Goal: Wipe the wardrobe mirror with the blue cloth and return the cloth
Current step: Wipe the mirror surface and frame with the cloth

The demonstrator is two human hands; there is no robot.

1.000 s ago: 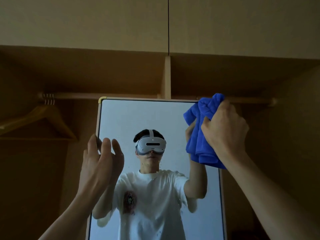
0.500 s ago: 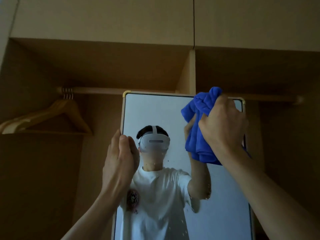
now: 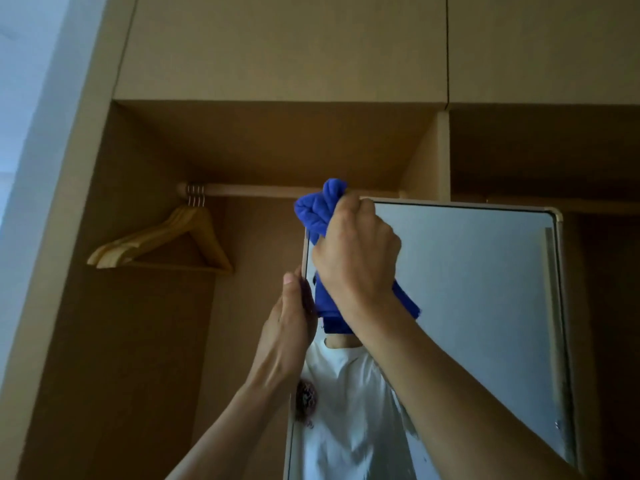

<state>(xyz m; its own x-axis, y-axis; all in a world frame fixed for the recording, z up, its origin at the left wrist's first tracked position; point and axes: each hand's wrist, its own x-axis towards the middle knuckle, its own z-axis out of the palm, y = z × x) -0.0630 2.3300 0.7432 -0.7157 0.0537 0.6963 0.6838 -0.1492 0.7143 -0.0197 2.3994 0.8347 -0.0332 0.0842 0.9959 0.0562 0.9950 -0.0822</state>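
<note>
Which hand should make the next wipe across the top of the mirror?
Right. The right hand grips the blue cloth at the top left corner of the mirror, so it could probably sweep straight across. The left hand holds the mirror's left edge and has no cloth.

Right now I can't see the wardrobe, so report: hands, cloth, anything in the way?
Right hand grips blue cloth at mirror top left corner. Left hand holds mirror's left edge. Nothing across the glass; hangers clear, off left.

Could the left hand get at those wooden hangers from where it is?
Probably yes: the left hand holds only the mirror's left edge, and nothing stands between it and the hangers up-left.
</note>
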